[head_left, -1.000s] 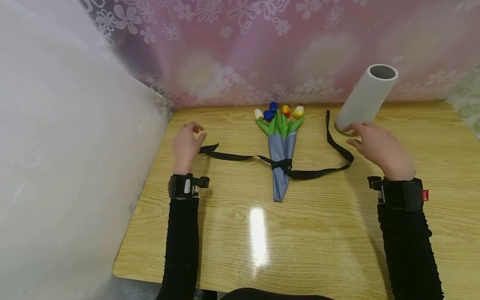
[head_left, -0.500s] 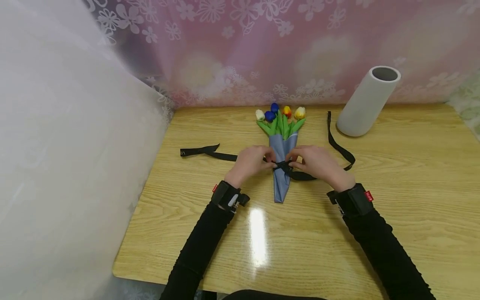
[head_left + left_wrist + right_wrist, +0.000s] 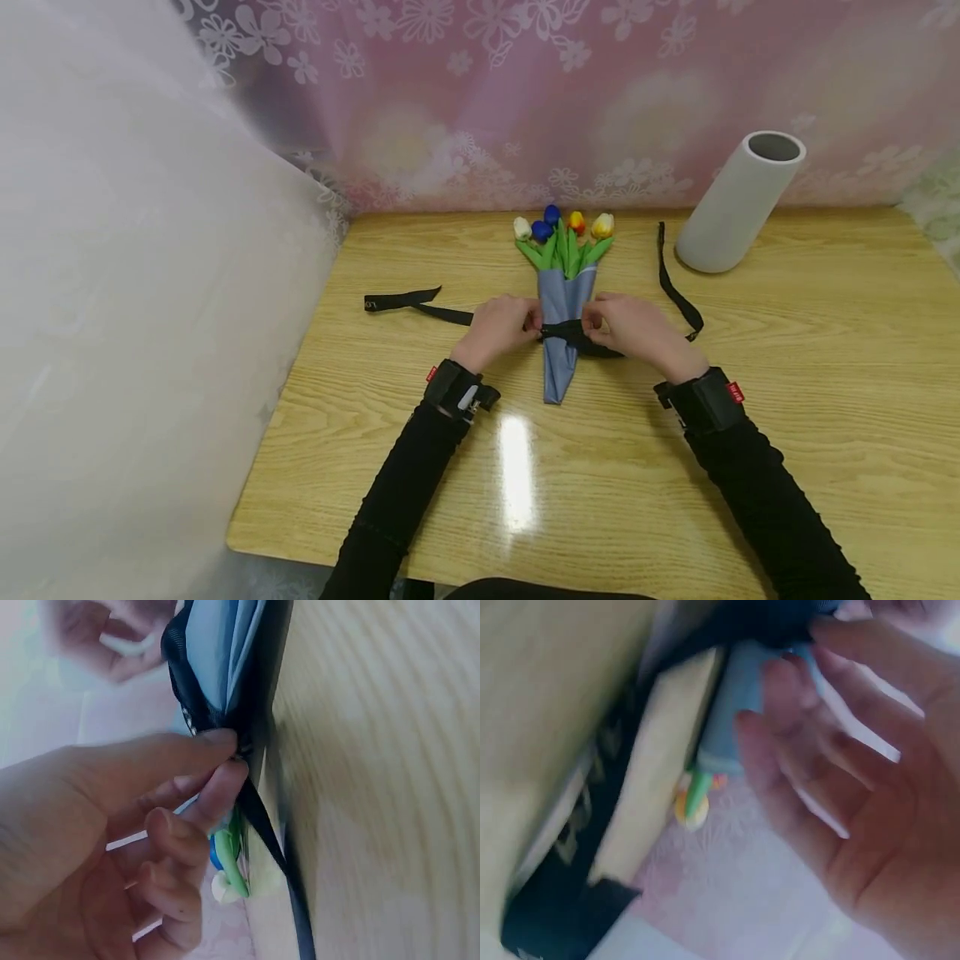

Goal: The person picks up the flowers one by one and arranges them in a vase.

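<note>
Black ribbon (image 3: 564, 329) round wrapped tulips (image 3: 554, 295); left grip (image 3: 501, 325), right grip (image 3: 628, 325) pinch it.

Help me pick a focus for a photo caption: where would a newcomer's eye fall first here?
Probably on the bright tulips, blue, white, yellow and orange-red, near the back edge of the wooden table. Next, below them in the head view, the left hand pinches the black ribbon around the grey-blue wrap, with the right hand opposite. The tall white vase also stands out, toward the back right.
</note>
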{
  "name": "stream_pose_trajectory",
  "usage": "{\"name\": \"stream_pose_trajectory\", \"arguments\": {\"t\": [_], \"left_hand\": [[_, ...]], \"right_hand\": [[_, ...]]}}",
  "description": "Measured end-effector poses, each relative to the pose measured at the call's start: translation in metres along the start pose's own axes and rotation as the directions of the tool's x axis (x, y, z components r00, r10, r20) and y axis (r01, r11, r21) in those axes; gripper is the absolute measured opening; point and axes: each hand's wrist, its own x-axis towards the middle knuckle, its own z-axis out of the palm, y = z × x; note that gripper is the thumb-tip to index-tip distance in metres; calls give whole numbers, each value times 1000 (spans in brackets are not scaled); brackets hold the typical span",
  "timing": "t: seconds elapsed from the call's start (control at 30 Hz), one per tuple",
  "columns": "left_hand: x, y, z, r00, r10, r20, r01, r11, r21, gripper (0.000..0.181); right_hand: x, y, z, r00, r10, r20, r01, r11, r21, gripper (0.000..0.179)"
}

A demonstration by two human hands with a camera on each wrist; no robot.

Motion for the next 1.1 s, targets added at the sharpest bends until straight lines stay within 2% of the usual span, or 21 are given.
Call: {"name": "stream_pose_trajectory", "arguments": {"t": [0.17, 0.3, 0.4, 0.5, 0.53, 0.63, 0.73, 0.8, 0.9, 1.0, 1.1], "left_hand": [[-3, -5, -4, 998, -27, 50, 27, 1000, -10, 9], [-4, -7, -8, 997, -33, 65, 37, 997, -63, 13], [-2, -5, -9, 999, 15, 35, -11, 995, -103, 22], [2, -1, -7, 995, 97, -5, -97, 990, -104, 20], [4, 1, -6, 993, 120, -17, -121, 988, -96, 19], [5, 5, -3, 989, 141, -38, -144, 986, -88, 12], [4, 5, -4, 992, 121, -45, -124, 988, -89, 9], [3, 2, -6, 995, 86, -51, -90, 993, -73, 8], [0, -5, -11, 998, -7, -56, 5, 999, -36, 8], [-4, -12, -15, 995, -93, -46, 93, 996, -3, 7], [-5, -14, -17, 993, -110, -35, 109, 994, -9, 8]], "right_hand": [[-7, 8, -10, 992, 78, 103, -79, 997, 1, 10], [-7, 8, -11, 993, 78, 86, -80, 997, 17, 3], [-5, 4, -10, 998, 60, 31, -61, 998, 32, 8], [-2, -2, -6, 1000, 4, -20, -3, 998, 55, 13], [0, -5, -4, 1000, -13, -23, 15, 998, 57, 13], [2, -10, 1, 999, -39, -16, 39, 998, 55, 10], [3, -11, 1, 1000, -26, 13, 25, 998, 50, 7], [1, -9, -1, 1000, -15, 22, 14, 999, 43, 7], [-4, -3, -7, 998, 20, 52, -22, 999, 42, 11], [-8, 6, -13, 992, 73, 107, -76, 997, 29, 14], [-10, 10, -17, 984, 101, 148, -108, 993, 40, 9]]}}
